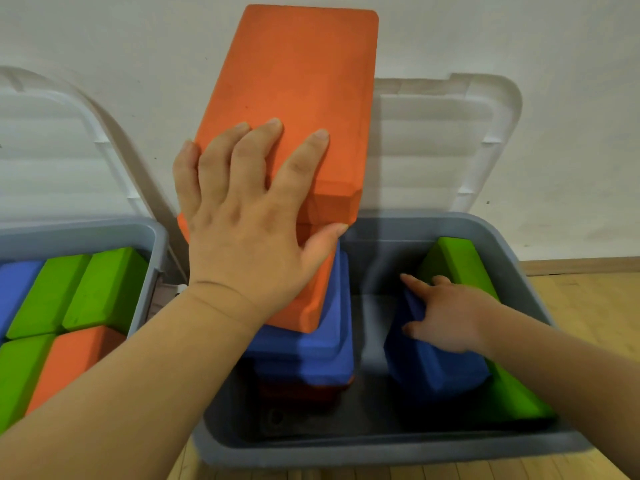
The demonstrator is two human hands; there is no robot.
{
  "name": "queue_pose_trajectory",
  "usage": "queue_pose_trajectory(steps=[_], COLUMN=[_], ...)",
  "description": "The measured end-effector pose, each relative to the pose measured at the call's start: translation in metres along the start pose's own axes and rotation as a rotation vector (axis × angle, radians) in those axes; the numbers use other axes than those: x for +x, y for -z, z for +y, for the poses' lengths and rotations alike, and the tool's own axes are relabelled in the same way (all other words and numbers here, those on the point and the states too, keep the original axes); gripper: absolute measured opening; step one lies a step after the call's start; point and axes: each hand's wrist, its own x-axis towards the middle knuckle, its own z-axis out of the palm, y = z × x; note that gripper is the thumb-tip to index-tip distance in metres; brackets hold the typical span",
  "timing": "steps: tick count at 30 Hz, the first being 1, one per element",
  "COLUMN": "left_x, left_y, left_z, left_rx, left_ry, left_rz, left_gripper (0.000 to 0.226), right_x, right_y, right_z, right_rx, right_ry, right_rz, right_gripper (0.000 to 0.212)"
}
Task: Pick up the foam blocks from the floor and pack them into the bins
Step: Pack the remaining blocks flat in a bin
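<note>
My left hand (242, 209) grips a large orange foam block (298, 91), held tilted above the left side of the right grey bin (381, 448). Under it, inside that bin, blue blocks (311, 344) lie stacked on a dark orange one. My right hand (446, 313) reaches into the bin's right side and holds a blue block (429, 368) that leans against a green block (460, 261) standing along the right wall. The left grey bin (145, 233) is packed with green, blue and orange blocks (69, 296).
Both bins stand against a white wall, their translucent lids (443, 140) propped open against it. Wooden floor (588, 306) shows to the right and in front of the right bin. A narrow gap separates the two bins.
</note>
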Motion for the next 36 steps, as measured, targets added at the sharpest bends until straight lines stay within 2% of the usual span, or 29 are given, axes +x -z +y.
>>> queue_pose_trajectory(steps=[4, 8, 10, 11, 13, 15, 18, 24, 27, 29, 31, 33, 35, 36], left_x=[0.001, 0.001, 0.001, 0.001, 0.001, 0.000, -0.002, 0.007, -0.001, -0.007, -0.007, -0.009, -0.011, -0.011], left_y=[0.003, 0.005, 0.008, 0.009, 0.010, 0.012, 0.016, 0.031, 0.030, 0.025, 0.022, 0.018, 0.012, 0.011], left_z=[0.002, 0.002, 0.001, 0.000, 0.000, 0.002, 0.005, -0.016, -0.011, -0.009, -0.011, -0.015, -0.019, -0.018], left_rx=[0.007, 0.005, -0.003, -0.001, 0.003, -0.008, -0.083, -0.323, -0.412, -0.506, -0.551, -0.414, -0.179, -0.092], left_ry=[0.006, -0.002, -0.009, -0.013, -0.008, 0.016, 0.032, 0.246, 0.229, 0.297, 0.419, 0.353, 0.192, 0.157], left_rz=[-0.025, -0.052, -0.053, -0.056, -0.073, -0.106, -0.128, -0.105, -0.144, -0.150, -0.271, -0.388, -0.446, -0.489], left_gripper=[0.082, 0.083, 0.083, 0.084, 0.087, 0.091, 0.093, 0.107, 0.116, 0.127, 0.130, 0.112, 0.086, 0.083], right_x=[-0.006, -0.001, -0.003, -0.006, -0.017, -0.031, -0.053, -0.063, -0.066, -0.068, -0.077, -0.087, -0.094, -0.094], right_y=[-0.022, -0.012, 0.002, 0.015, 0.046, 0.078, 0.113, 0.131, 0.131, 0.129, 0.123, 0.113, 0.097, 0.087], right_z=[-0.003, 0.004, 0.006, 0.005, -0.004, -0.021, -0.044, -0.073, -0.074, -0.063, -0.042, -0.016, 0.005, 0.012], right_rx=[-0.282, -0.211, 0.026, 0.218, 0.738, 1.181, 1.422, 1.682, 1.691, 1.604, 1.489, 1.398, 1.238, 1.130], right_ry=[0.017, -0.001, -0.001, 0.030, 0.126, 0.252, 0.392, 0.504, 0.542, 0.543, 0.538, 0.502, 0.371, 0.291], right_rz=[0.036, -0.035, -0.017, 0.054, 0.243, 0.349, 0.405, 0.268, 0.369, 0.543, 0.709, 0.847, 0.948, 0.952], right_gripper=[0.106, 0.110, 0.112, 0.110, 0.101, 0.093, 0.090, 0.084, 0.069, 0.077, 0.086, 0.085, 0.087, 0.090])
